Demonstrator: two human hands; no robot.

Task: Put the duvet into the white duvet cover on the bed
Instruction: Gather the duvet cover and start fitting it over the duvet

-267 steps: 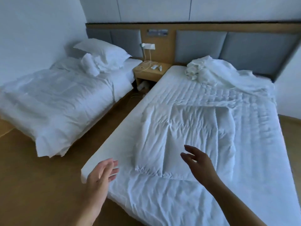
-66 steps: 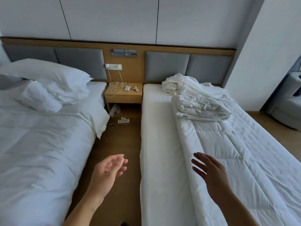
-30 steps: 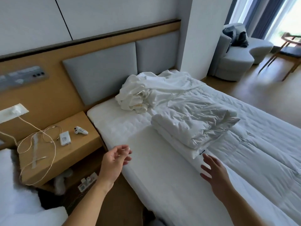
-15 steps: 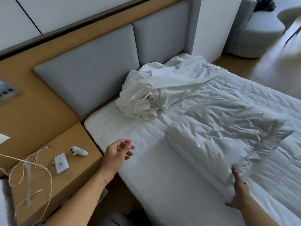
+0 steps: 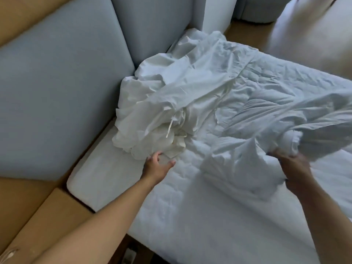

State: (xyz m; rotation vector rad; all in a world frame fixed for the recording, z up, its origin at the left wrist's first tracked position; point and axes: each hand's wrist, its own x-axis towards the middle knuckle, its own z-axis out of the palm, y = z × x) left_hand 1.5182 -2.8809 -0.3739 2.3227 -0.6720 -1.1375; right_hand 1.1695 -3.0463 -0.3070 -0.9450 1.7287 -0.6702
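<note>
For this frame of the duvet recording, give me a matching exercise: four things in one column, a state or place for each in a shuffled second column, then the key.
Things
1. left hand
2. right hand
3. duvet cover
4. headboard panel

States or places
A. grips a bunch of the duvet
B. grey, upright behind the mattress
C. open, fingers spread at the near edge of the crumpled heap
D. crumpled in a heap at the head end of the bed

Pairs: 1-C; 2-A; 3-D; 4-B
</note>
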